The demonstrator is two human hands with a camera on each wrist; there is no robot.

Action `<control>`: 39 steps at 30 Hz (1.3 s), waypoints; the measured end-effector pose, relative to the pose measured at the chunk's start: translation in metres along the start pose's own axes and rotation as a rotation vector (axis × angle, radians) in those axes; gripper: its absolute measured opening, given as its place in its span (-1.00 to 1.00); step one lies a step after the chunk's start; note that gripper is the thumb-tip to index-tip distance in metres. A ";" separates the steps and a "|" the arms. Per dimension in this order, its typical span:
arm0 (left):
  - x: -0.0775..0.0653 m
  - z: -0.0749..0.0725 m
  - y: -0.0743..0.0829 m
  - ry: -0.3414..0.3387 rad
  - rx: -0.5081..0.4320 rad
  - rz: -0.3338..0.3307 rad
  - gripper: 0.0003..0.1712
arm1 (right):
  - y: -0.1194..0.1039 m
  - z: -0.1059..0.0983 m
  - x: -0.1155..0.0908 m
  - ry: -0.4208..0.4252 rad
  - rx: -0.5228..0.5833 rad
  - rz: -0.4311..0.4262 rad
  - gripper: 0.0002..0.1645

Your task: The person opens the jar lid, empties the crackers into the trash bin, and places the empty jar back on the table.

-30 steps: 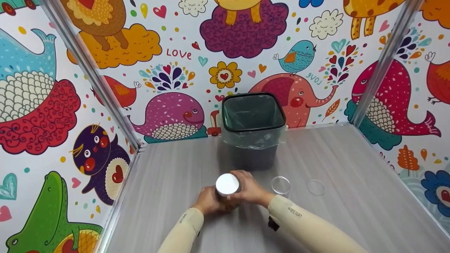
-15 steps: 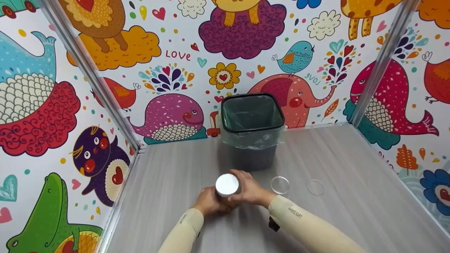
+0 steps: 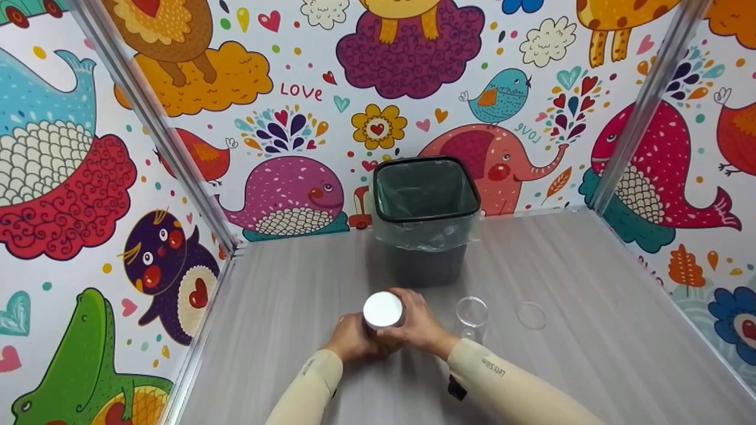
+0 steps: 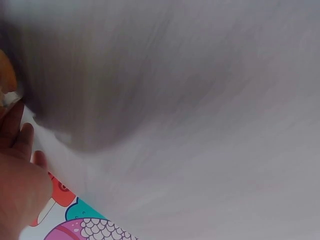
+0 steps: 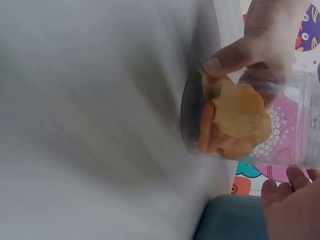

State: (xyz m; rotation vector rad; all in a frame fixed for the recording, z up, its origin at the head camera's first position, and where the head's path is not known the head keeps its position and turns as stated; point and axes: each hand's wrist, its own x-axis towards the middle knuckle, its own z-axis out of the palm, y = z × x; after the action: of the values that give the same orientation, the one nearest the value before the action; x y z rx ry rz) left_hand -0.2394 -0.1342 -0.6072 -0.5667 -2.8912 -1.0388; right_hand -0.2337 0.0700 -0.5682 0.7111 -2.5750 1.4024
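Observation:
A clear jar [image 5: 282, 120] with a white lid [image 3: 383, 309] stands upright between my hands, close over the table. Orange-yellow pieces with wavy edges [image 5: 240, 120] lie at its bottom. My left hand [image 3: 349, 339] grips the lower part of the jar; its thumb [image 5: 227, 59] presses the wall near the base in the right wrist view. At the top, my right hand [image 3: 418, 323] holds the lid's edge with curled fingers. The left wrist view catches mostly table, with fingers of a hand [image 4: 22, 185] at its left edge.
Behind the jar stands a dark bin [image 3: 422, 262] lined with a translucent bag [image 3: 425, 236]. Right of my hands are a clear round container [image 3: 472, 311] and a thin clear disc [image 3: 531, 316]. Printed panels with metal posts [image 3: 649, 106] border the grey table [image 3: 295, 283].
My right wrist and forearm have shifted slightly down and left, baring more of the clear container beside them. The jar and my left hand stay nearly where they were.

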 end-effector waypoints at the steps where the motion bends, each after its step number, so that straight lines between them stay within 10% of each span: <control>1: 0.000 0.000 0.000 -0.001 -0.003 0.000 -0.13 | 0.001 -0.002 0.002 -0.016 -0.001 -0.002 0.07; 13: 0.000 0.003 -0.002 0.000 0.009 0.012 -0.04 | 0.000 -0.023 0.014 -0.227 0.012 0.004 0.09; 25: 0.000 0.002 -0.003 0.018 -0.019 0.017 -0.17 | -0.001 -0.004 -0.004 -0.005 0.043 0.027 0.17; 39: 0.000 0.001 -0.002 0.013 -0.022 0.025 -0.17 | 0.000 -0.010 0.007 -0.077 -0.016 -0.004 0.04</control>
State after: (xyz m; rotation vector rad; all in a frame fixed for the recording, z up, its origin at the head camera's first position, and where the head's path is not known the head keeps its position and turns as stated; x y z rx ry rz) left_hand -0.2398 -0.1349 -0.6096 -0.5934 -2.8573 -1.0679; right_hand -0.2408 0.0762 -0.5601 0.7830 -2.6380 1.3783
